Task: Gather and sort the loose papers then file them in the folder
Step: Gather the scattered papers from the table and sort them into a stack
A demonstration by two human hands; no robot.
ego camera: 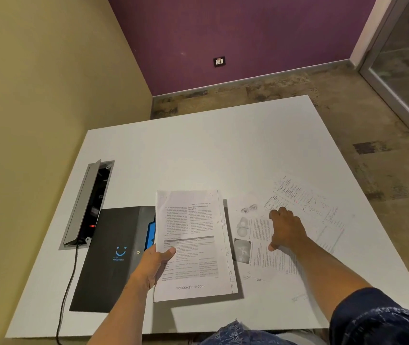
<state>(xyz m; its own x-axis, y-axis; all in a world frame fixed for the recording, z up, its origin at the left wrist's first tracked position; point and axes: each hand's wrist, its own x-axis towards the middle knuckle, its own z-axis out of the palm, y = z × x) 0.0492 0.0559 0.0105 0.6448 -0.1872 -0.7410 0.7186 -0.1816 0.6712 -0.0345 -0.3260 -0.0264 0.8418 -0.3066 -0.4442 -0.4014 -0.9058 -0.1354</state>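
looking down from the head view, the left hand [157, 263] pinched a gathered stack of printed pages [192, 245] by its lower left edge, thumb on top and fingers curled beneath, holding it just above the white counter [198, 150]. the right hand [286, 229] lay spread with fingers pressing flat on the loose sheets [260, 245] still fanned out to the right: a page with eye drawings, a text page and a diagram sheet [305, 202] partly overlapping. the black folder [113, 257] lay shut at the left, touching the stack's edge, beside an open cable hatch [90, 202].

the risks, as i judged them: held by one corner only, the stack could sag or fan apart and lose its order. dragging the overlapped sheets with a flat palm could crease one or leave the diagram sheet behind. a sheet slid too far left could slip into the hatch.
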